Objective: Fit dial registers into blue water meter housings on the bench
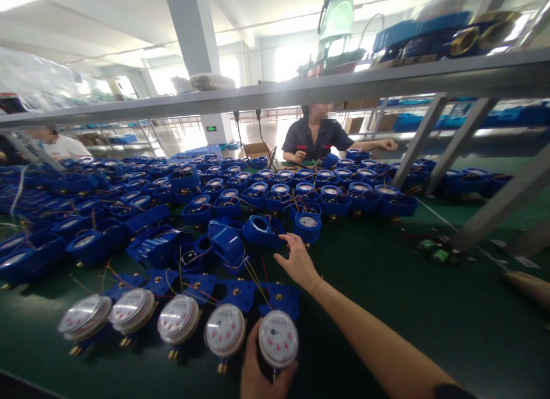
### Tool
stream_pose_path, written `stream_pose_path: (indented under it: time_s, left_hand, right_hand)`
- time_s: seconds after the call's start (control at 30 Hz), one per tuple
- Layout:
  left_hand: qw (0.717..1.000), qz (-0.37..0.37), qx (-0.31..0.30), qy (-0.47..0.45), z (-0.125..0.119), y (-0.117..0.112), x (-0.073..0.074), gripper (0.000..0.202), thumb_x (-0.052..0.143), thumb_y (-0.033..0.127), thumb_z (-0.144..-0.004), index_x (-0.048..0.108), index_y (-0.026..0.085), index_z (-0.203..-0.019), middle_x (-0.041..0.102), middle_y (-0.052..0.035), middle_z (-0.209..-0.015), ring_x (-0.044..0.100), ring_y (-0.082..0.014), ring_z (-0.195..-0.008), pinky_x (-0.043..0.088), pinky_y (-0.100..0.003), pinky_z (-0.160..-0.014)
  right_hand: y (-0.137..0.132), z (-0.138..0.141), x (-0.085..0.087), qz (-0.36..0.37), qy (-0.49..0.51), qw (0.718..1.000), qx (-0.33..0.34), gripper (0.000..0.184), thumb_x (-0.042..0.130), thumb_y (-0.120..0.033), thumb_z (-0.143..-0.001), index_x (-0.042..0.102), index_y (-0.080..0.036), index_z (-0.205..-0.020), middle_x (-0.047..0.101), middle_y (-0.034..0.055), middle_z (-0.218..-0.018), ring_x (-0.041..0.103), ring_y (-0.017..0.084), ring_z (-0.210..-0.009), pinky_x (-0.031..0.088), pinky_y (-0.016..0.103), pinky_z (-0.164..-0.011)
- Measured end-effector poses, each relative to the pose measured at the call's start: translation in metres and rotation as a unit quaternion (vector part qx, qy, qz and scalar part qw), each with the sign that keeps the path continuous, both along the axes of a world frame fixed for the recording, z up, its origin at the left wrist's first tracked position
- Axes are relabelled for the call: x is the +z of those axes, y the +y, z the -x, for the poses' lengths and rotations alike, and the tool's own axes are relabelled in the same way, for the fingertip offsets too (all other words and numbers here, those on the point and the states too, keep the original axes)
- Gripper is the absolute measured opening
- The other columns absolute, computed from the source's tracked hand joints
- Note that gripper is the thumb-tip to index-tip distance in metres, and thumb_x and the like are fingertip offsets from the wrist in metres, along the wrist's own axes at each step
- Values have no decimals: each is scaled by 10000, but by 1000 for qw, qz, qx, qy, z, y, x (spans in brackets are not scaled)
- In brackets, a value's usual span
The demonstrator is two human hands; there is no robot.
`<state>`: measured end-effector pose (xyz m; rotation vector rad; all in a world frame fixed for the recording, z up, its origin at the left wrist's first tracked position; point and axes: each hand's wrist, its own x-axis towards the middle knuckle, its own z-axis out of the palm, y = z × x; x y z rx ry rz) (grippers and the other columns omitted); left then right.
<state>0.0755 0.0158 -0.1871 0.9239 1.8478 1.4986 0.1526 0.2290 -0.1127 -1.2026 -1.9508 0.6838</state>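
Observation:
My left hand [258, 373] grips a round water meter [278, 337] with a white dial, at the right end of a row of several like meters [178, 319] along the table's near edge. My right hand [298, 260] reaches forward with its fingers spread, holding nothing, just below a blue meter body [307, 223] and beside an open blue housing [262, 230]. Thin coloured wires run from the blue parts toward the dial meters.
Many blue meter housings [141, 187] cover the green table [387, 296] to the left and back. A metal shelf [301, 92] with slanted struts [502, 201] spans overhead. A person in dark clothes [320, 136] works across the table; another sits far left.

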Motion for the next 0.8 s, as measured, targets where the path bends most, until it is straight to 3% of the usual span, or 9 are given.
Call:
stream_pose_path:
  time_s: [0.1,0.23,0.33,0.47,0.67,0.8]
  left_hand:
    - [999,7,-35,23,-11,-8,-3,726,694,309,-544,499,115,-1216,621,-172,-1201,566,-363,-1149,399,-511,-1034]
    - [997,30,-50,59,-23,-19,0,692,712,296,-540,529,127,-1186,619,-145,-1182,565,-336,-1128,406,-495,-1014]
    - [995,38,-49,82,-24,-21,9,650,721,286,-559,537,132,-1163,626,-128,-1155,572,-321,-1101,414,-494,-996]
    - [994,29,-56,93,-22,-19,15,633,732,280,-556,544,145,-1145,641,-109,-1117,592,-313,-1057,434,-483,-959]
    - [995,33,-49,82,-20,-18,15,622,741,268,-524,572,160,-1112,666,-104,-1100,607,-322,-1045,442,-481,-951]
    - [996,31,-42,77,-24,-21,9,617,762,260,-477,590,164,-1061,690,-85,-1018,644,-319,-965,493,-450,-883]
  right_hand:
    - [21,24,5,-40,-70,997,7,639,758,-175,-736,533,-151,-1333,414,163,-1434,391,338,-1318,339,500,-1130]
    - [39,43,4,-70,-147,986,28,746,847,-207,-653,542,-191,-1333,332,155,-1511,334,375,-1352,342,504,-1116]
    - [47,49,1,-77,-189,979,32,696,859,-202,-640,576,-189,-1276,324,168,-1519,404,398,-1303,398,528,-1053]
    - [50,52,-1,-81,-210,974,28,526,801,-171,-695,595,-181,-1179,414,166,-1451,566,352,-1147,493,493,-942]
    - [40,31,11,-80,-166,983,3,502,734,-284,-736,521,-147,-1170,555,156,-1263,668,304,-958,568,435,-808]
    - [11,-11,34,-112,-117,986,35,556,725,-267,-737,460,-154,-1212,576,135,-1275,632,266,-1089,538,386,-946]
